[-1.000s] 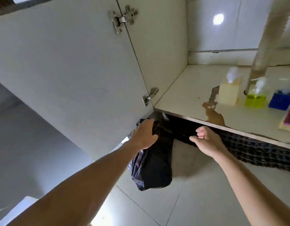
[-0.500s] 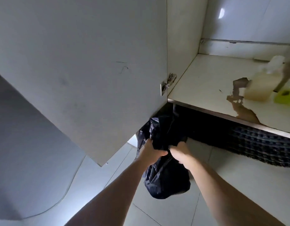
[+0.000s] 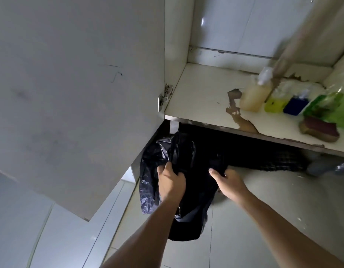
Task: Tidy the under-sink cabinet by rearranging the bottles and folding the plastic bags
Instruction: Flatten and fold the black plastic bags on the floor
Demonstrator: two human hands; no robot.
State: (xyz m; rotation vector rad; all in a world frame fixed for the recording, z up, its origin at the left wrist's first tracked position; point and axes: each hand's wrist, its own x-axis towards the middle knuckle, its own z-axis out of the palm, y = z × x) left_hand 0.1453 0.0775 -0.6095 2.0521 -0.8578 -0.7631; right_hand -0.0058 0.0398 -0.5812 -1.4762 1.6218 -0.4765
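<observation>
A crumpled black plastic bag (image 3: pixel 194 215) hangs over the floor tiles just below the cabinet's front edge. My left hand (image 3: pixel 172 183) grips its upper left part. My right hand (image 3: pixel 228 181) holds its upper right edge, fingers curled into the plastic. Inside the cabinet stand a pale yellow bottle (image 3: pixel 254 97) with a white cap, a yellow-green bottle (image 3: pixel 275 103) and a blue bottle (image 3: pixel 296 105) in a row at the right.
The open cabinet door (image 3: pixel 80 93) stands at my left, close to the bag. The cabinet floor (image 3: pixel 204 101) has peeled brown patches. A green packet (image 3: pixel 329 107) and a brown sponge (image 3: pixel 320 130) lie at the right. A drain pipe (image 3: pixel 295 45) rises behind the bottles.
My right hand has come onto the bag and now holds it beside the left. The hands have spread apart along the bag's top. The view has swung right, showing more bottles.
</observation>
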